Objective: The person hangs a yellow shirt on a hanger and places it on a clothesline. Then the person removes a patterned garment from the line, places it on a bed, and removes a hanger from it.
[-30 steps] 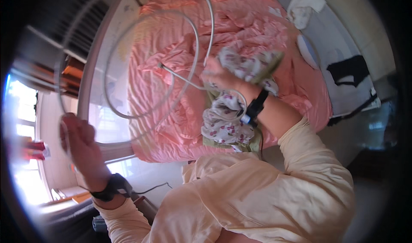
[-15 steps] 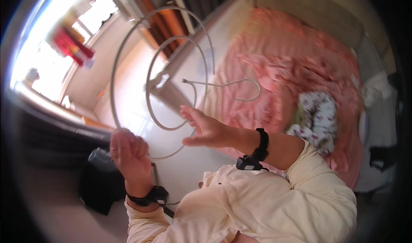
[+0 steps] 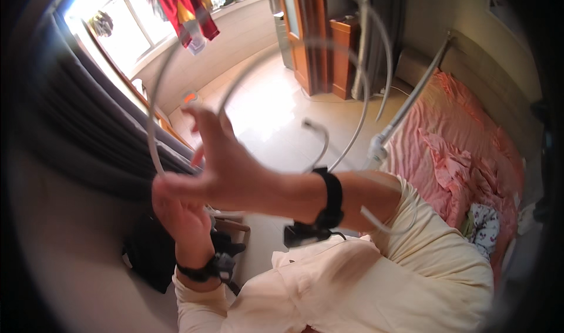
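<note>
A pale, thin flexible tube hangs in wide, blurred loops in front of me, with a dark-tipped end right of the hands. My left hand is closed around the tube at lower left, its fingers partly covered by the other hand. Crossing above it, my right hand has its thumb and fingers apart. One loop runs behind those fingers; I cannot tell whether they touch it. Black straps circle both wrists.
At right stands a bed with pink bedding, and a grey pole with a white joint slants along its side. Dark curtains hang at left. Wooden cabinets and hanging red clothes are farther off. Something black sits below my left hand.
My right hand has moved left, from beside the left hand to across it. The tube's loops have shifted and widened. My view has swung left, so the bed now lies farther right.
</note>
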Demonstrator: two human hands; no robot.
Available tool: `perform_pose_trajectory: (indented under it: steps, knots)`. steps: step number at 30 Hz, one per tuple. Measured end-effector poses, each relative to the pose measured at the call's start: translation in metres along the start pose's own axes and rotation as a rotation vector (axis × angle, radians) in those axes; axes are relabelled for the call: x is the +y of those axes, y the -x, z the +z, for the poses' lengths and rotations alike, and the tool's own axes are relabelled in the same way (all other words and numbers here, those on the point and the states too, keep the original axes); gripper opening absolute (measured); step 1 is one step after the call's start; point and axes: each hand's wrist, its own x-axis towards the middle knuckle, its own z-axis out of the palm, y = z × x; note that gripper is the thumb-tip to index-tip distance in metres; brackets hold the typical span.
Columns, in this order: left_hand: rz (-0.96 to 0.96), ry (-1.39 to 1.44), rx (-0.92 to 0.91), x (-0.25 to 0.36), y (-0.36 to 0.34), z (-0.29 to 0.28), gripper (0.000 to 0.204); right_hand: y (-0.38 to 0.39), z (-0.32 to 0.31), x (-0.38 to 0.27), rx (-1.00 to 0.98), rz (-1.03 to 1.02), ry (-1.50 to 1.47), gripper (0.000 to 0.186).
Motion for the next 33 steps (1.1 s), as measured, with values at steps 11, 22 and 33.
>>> perform_pose_trajectory:
  steps: [11, 22, 33]
  knots:
    - [0.008, -0.098, -0.075, -0.234, -0.282, -0.067, 0.027, -0.300, -0.026, 0.211, -0.104, 0.223, 0.268, 0.107]
    - [-0.476, -0.440, -0.279, -0.448, -0.527, -0.221, 0.012, -0.561, 0.018, 0.568, -0.296, 0.467, -0.086, 0.045]
    - [-0.915, -0.418, -0.002, -0.504, -0.802, -0.376, 0.024, -0.850, 0.002, 0.733, -0.993, -0.076, 0.431, 0.044]
